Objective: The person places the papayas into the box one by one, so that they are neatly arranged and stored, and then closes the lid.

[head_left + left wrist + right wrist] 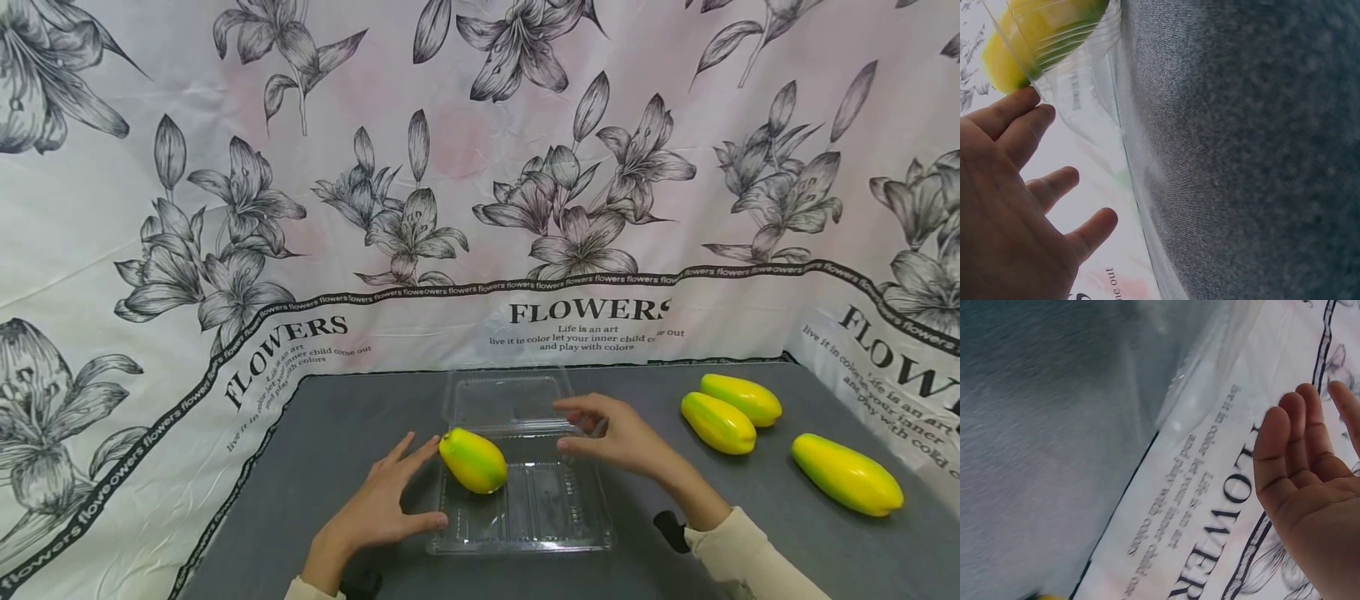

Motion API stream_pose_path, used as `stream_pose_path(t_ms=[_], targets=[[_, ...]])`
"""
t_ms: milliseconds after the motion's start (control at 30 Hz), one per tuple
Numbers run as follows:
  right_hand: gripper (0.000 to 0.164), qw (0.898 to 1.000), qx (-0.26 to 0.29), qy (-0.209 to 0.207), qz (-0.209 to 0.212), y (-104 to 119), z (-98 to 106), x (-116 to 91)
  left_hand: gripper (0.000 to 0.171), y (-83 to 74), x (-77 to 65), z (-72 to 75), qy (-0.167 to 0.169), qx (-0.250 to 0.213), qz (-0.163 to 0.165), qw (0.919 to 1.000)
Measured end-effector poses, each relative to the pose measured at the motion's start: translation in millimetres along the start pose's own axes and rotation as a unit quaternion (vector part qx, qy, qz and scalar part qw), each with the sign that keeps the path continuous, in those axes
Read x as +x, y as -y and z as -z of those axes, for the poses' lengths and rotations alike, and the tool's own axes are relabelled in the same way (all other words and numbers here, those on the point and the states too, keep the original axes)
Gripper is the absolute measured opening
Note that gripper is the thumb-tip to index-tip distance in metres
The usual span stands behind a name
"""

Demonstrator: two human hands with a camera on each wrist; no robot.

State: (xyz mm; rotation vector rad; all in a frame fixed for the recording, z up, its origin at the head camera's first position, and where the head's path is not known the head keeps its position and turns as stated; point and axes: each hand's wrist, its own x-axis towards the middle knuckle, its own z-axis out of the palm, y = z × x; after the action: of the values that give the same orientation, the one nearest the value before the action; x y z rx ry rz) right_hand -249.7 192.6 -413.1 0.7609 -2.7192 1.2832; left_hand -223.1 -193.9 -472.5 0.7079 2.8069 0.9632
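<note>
A clear plastic clamshell box (555,500) lies with its lid (510,400) folded back toward the wall. One yellow-green papaya (474,461) rests in the left side of the box, and it shows through the clear wall in the left wrist view. My left hand (378,506) is spread at the box's left edge, fingertips right beside the papaya and thumb toward the front. Above the right side, near the hinge, my right hand (618,433) hovers with fingers loosely bent and nothing in its grasp. The right wrist view also shows that hand (1310,487) with its palm bare.
Three more papayas lie to the right on the grey tabletop (337,417): a far one (741,400), one beside it (718,423), and a nearer one (847,473). A flower-printed cloth (420,325) hangs behind and along both sides of the table.
</note>
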Motion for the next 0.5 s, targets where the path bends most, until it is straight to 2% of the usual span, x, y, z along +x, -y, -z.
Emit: stream_pose_path(t_ms=[233, 500], targets=[[0.051, 0.998, -0.012, -0.055, -0.038, -15, 10, -18, 0.094, -0.9, -0.7, -0.6, -0.003, 0.002, 0.001, 1.0000], [0.050, 0.990, -0.038, -0.101, -0.096, -32, 27, -40, 0.095, -1.5, -0.9, -1.4, -0.005, 0.005, 0.003, 1.0000]])
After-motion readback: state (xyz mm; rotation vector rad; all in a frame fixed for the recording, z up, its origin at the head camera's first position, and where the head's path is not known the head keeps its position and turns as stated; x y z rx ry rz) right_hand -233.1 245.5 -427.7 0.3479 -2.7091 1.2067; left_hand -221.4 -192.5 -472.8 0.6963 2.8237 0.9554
